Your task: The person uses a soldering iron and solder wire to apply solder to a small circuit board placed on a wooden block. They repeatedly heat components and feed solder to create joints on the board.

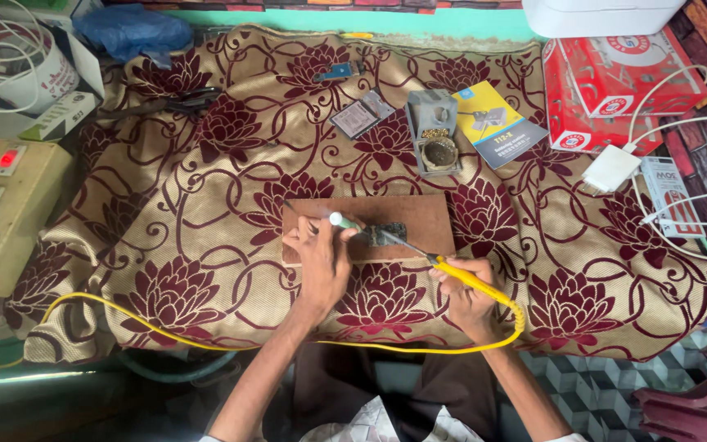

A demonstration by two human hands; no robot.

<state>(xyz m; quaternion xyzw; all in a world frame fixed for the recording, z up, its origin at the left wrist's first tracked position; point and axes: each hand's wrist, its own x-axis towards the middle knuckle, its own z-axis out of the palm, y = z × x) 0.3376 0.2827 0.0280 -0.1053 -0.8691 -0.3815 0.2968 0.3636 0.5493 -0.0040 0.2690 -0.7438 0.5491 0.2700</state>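
Far left: a beige switch box (2, 213) with a red lamp lit, sitting beside the desk. Behind it, a white tub (22, 69) with coiled white wire, and a blue plastic bag (132, 29) at the back edge.

The desk (206, 213) is covered by a gold cloth with dark red flowers. A yellow cable (149, 327) runs along its front edge from the left and loops round to the right hand.

Centre: a brown wooden board (427, 217) lies flat on the cloth. On it rests a small dark circuit board (386, 233).

Left hand (321, 262): lies on the wooden board's near left part, grip closed around a thin tool with a pale green end (339, 219). The tool slants right, its far end touching or just at the circuit board's left edge; cannot tell which.

Right hand (464, 290): at the desk's front edge, just below the wooden board's right corner, grip closed around the yellow handle of a soldering iron (460, 274). Its metal tip points up-left and meets the circuit board from the right. The circuit board lies between the two hands.

Behind the board: a grey iron stand (435, 135) with a round tip-cleaner, a small packet (362, 115), a blue-and-yellow leaflet (497, 123).

Right: red cardboard boxes (615, 82), a white charger (611, 168) with white leads.
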